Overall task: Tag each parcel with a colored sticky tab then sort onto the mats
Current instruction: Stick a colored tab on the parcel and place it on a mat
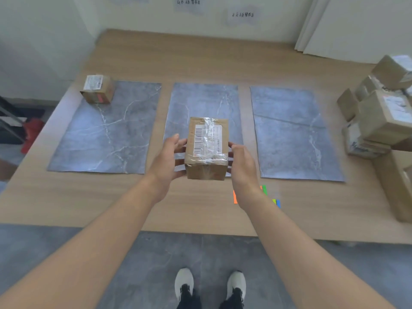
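A brown cardboard parcel (207, 148) with a white barcode label under clear tape is held between my two hands above the near end of the middle grey mat (204, 101). My left hand (168, 161) grips its left side and my right hand (243, 168) grips its right side. A second small parcel (98, 89) with a red tab on its side sits at the far left corner of the left mat (107, 134). The right mat (294, 134) has nothing on it. Colored sticky tabs (266, 194) lie on the table, partly hidden under my right wrist.
A pile of several brown parcels (379, 112) is stacked at the table's right edge. The wooden table (200, 208) ends near my feet. Paper signs hang on the far wall (243, 15). A red object (32, 134) sits on the floor at the left.
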`<state>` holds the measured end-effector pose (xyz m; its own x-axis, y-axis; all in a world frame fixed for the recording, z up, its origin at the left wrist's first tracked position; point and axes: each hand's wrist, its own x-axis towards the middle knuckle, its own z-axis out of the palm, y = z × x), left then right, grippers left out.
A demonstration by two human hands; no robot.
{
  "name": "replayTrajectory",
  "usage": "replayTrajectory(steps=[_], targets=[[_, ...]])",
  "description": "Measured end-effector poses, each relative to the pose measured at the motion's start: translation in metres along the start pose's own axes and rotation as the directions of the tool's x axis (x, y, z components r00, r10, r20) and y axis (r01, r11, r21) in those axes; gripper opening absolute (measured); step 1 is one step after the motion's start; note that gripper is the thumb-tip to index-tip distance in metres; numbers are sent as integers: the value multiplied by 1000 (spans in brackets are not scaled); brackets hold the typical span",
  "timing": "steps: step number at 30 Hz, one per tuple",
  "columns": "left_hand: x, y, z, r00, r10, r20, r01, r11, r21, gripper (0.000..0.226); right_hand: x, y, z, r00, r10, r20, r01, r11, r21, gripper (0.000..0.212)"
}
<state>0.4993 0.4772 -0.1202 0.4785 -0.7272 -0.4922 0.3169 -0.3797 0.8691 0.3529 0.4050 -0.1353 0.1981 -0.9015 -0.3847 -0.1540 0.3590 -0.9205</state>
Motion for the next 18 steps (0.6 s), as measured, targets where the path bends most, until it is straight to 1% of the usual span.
replayTrajectory(steps=[2,5,10,16,18], targets=[[1,-13,-1,1000,-21,-2,21,1000,0,49,2,14,-2,1000,26,3,-26,1000,-11,32],[1,-33,-3,999,-42,0,42,999,6,48,0,32,-3,998,65,6,-65,997,-39,30],[3,-69,-7,995,-100,-14,100,995,-9,44,-1,71,-2,989,146,18,-146,988,-43,39],[4,-108,-7,986,-160,-43,160,987,-12,43,-2,120,-1,976,219,2,-218,973,-82,62],[6,-115,-6,985,-163,-50,162,987,-18,42,-2,128,-2,975,224,4,-223,970,-102,59]])
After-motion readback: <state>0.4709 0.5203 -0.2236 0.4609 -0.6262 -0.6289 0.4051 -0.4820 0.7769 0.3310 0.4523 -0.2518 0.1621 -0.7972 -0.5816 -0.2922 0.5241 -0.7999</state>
